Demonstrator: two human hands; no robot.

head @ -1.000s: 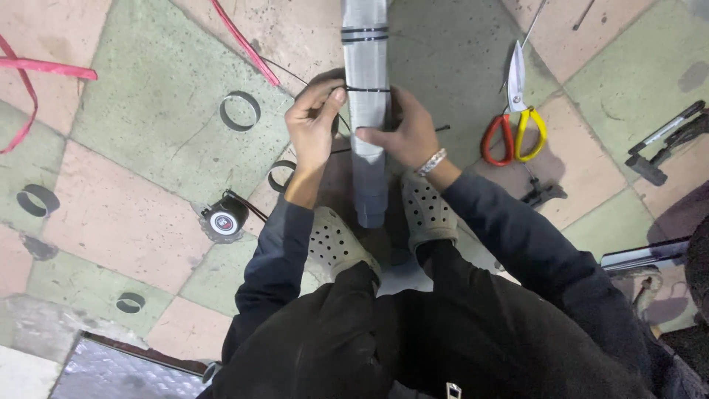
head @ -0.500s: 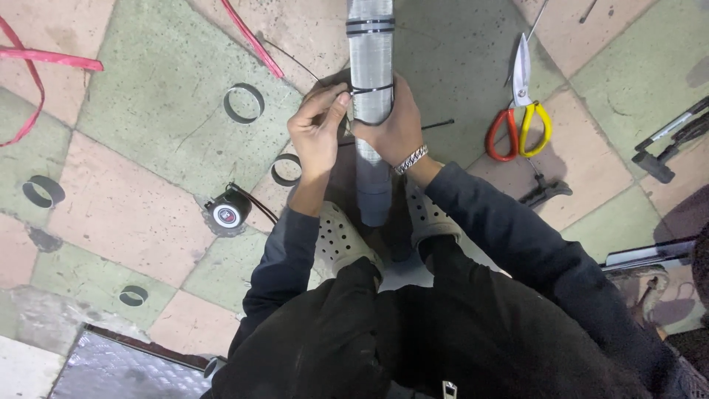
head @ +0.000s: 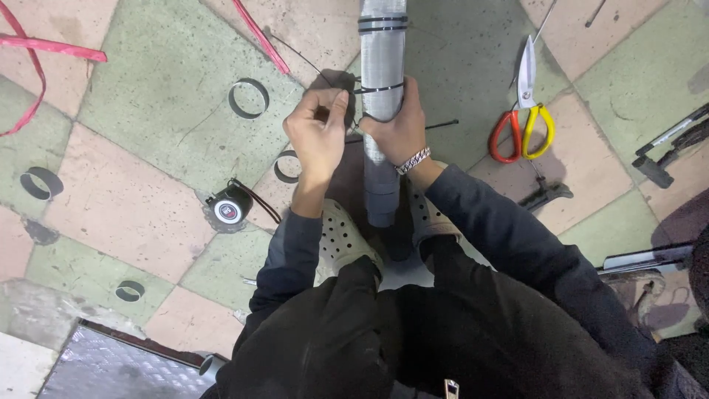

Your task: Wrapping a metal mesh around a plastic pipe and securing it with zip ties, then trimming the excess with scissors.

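A grey mesh-wrapped pipe lies along the floor between my feet, running up out of the head view. Two black bands circle it near the top, and a black cable tie circles it by my hands. My right hand wraps around the pipe just below that tie, a beaded bracelet on its wrist. My left hand is left of the pipe, fingers pinched on the tie's loose tail. Another black tie lies on the floor right of the pipe.
Scissors with red and yellow handles lie to the right, a dark tool below them. A tape measure and several grey pipe rings lie to the left. Red strap crosses the upper left. A metal plate sits bottom left.
My left hand has shifted slightly left away from the pipe, pulling the tie's tail. My right hand stays wrapped on the pipe. The view moved a little.
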